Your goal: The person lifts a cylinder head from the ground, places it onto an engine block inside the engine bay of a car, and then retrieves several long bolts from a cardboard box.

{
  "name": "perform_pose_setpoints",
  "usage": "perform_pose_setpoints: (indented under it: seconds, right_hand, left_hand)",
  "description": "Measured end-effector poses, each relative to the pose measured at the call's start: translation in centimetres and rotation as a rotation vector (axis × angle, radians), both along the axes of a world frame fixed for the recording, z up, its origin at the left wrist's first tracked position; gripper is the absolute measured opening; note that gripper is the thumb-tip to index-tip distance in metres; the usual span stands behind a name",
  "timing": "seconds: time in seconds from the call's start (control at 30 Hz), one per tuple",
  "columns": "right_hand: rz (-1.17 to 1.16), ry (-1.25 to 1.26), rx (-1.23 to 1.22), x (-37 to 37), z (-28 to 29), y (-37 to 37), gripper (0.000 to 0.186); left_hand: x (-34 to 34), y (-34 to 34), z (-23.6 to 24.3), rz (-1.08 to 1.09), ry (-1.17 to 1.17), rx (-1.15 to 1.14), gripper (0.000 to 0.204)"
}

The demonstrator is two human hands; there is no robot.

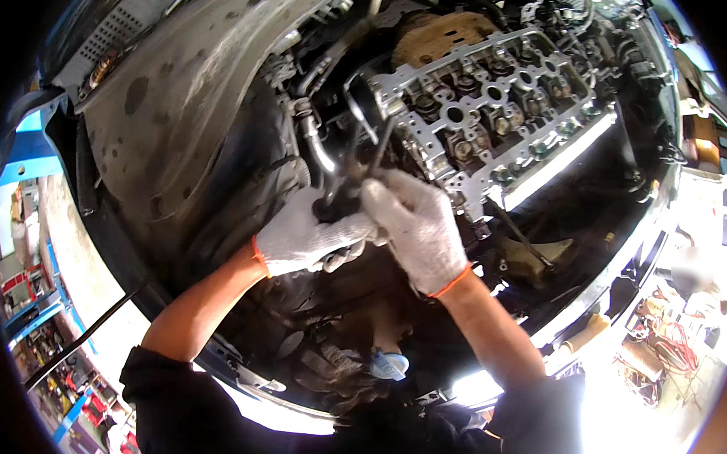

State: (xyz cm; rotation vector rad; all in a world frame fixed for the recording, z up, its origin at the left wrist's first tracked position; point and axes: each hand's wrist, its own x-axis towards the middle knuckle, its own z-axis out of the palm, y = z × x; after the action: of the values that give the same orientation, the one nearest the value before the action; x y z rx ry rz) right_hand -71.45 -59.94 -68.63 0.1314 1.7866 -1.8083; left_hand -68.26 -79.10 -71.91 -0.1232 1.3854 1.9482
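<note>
Both of my hands wear white knit gloves with orange cuffs and meet over the left part of the engine bay. My left hand [303, 238] is closed around a dark, blurred part [342, 199] with thin prongs sticking up; its kind I cannot make out. Against it, my right hand [416, 225] has its fingers pinched together, and whatever they grip is hidden. A thin dark rod [384, 147] rises just above the right fingers. Beyond and to the right lies the exposed cylinder head [492, 112], its valve cover off and its round openings showing.
Close to my left hand runs a shiny metal pipe [320, 152]. The grey fender [172, 114] borders the bay at left. Dirty gloves [333, 370] and a light blue cap [388, 365] are near the front edge. Red cables [679, 347] lie at far right.
</note>
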Motion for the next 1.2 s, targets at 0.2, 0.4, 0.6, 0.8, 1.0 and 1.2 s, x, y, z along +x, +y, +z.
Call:
perform_pose_setpoints:
  seconds: [0.2, 0.4, 0.6, 0.8, 1.0, 1.2]
  right_hand:
    - [-0.275, -0.275, -0.252, -1.1, 0.9, 3.4, 0.035]
    - [0.136, -0.178, 0.152, -8.1, 4.3, 9.6, 0.022]
    - [0.659, 0.422, 0.394, -9.0, 1.3, 9.5, 0.019]
    - [0.723, 0.522, 0.273, -10.8, -2.1, 8.6, 0.021]
    - [0.480, 0.428, 0.063, -13.8, -0.4, 10.3, 0.027]
    - [0.541, 1.048, 0.684, -24.0, 5.6, 11.5, 0.011]
  left_hand:
    - [-2.0, 0.8, 1.5, 0.159, -0.125, -0.035, 0.029]
    - [-4.2, 1.5, 1.5, 0.195, -0.076, -0.147, 0.021]
    - [-5.0, 2.3, -1.6, 0.142, -0.130, -0.183, 0.025]
    - [-4.8, 1.0, -3.1, 0.342, -0.124, -0.053, 0.019]
    - [-4.8, 0.6, -3.9, 0.226, -0.035, 0.074, 0.031]
    - [-4.3, 0.5, -2.7, 0.293, -0.052, -0.079, 0.031]
